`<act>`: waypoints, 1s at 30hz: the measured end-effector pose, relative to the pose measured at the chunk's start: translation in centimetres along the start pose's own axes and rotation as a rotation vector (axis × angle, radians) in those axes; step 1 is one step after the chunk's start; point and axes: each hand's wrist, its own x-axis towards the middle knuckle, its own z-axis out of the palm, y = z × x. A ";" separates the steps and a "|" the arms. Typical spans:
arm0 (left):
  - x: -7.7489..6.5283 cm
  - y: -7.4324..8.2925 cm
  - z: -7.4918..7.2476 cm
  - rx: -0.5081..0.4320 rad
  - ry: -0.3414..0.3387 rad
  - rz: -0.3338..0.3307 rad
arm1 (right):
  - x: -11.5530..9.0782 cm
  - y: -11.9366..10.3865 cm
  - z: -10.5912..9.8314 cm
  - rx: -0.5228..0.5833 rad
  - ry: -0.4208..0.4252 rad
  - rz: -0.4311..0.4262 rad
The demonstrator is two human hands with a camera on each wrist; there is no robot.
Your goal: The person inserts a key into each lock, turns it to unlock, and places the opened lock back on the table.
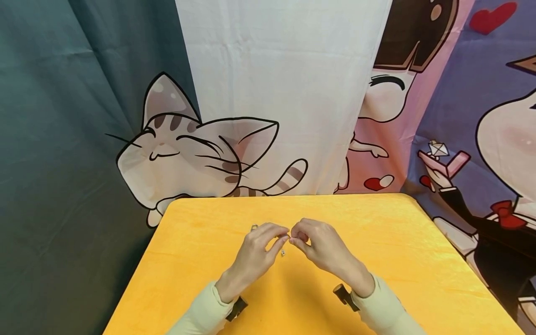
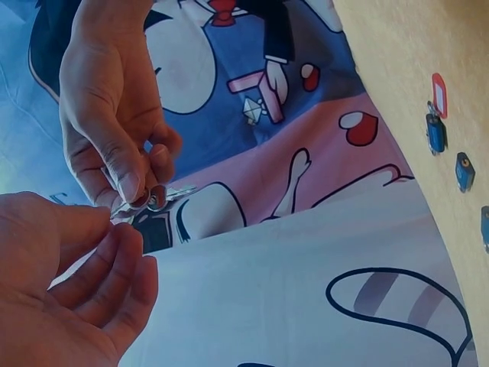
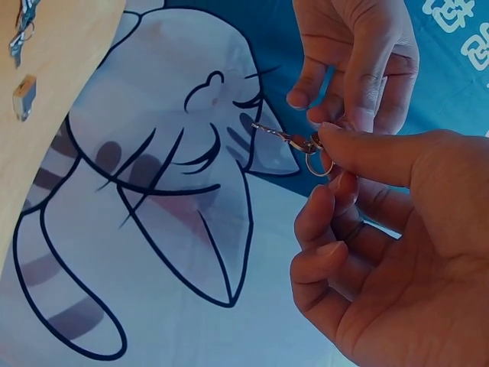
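Both hands meet fingertip to fingertip over the yellow table [image 1: 201,246]. My right hand [image 1: 326,246] pinches a metal key ring [image 3: 319,165] between thumb and forefinger, and a small silver key [image 3: 271,134] sticks out from it. In the left wrist view the toothed key blade shows past the right fingertips. My left hand [image 1: 259,253] has thumb and forefinger pinched at the same ring, the gripped part hidden by the fingertips. Just below the left fingertips, a small silver piece [image 1: 282,252] shows in the head view.
On the table in the left wrist view lie a red-rimmed tag [image 2: 439,93] and small blue padlock-like pieces [image 2: 435,134], [image 2: 464,172]. The right wrist view has keys [image 3: 23,34] and a small padlock-like block [image 3: 24,97]. A cartoon-printed curtain [image 1: 289,93] hangs behind the table.
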 end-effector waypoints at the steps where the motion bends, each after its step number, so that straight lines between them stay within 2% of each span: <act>1: 0.0 0.0 0.0 -0.004 0.001 0.000 | 0.0 0.0 0.0 0.003 -0.003 -0.003; 10: -0.1 0.3 -0.1 -0.046 0.011 -0.041 | -0.1 -0.3 -0.2 0.025 -0.005 0.004; 15: -0.1 0.2 -0.2 -0.036 0.038 -0.036 | -0.1 -0.4 -0.8 0.042 0.057 0.009; 20: -0.1 0.0 -0.1 -0.070 0.070 -0.030 | -0.1 -0.3 -0.7 0.063 0.111 0.007; 24: -0.2 -0.1 -0.2 -0.112 0.080 -0.069 | -0.3 -0.2 0.0 0.094 0.124 0.003; 30: -0.3 -0.2 -0.2 -0.174 0.084 -0.139 | -0.7 -0.3 1.3 0.116 0.077 0.036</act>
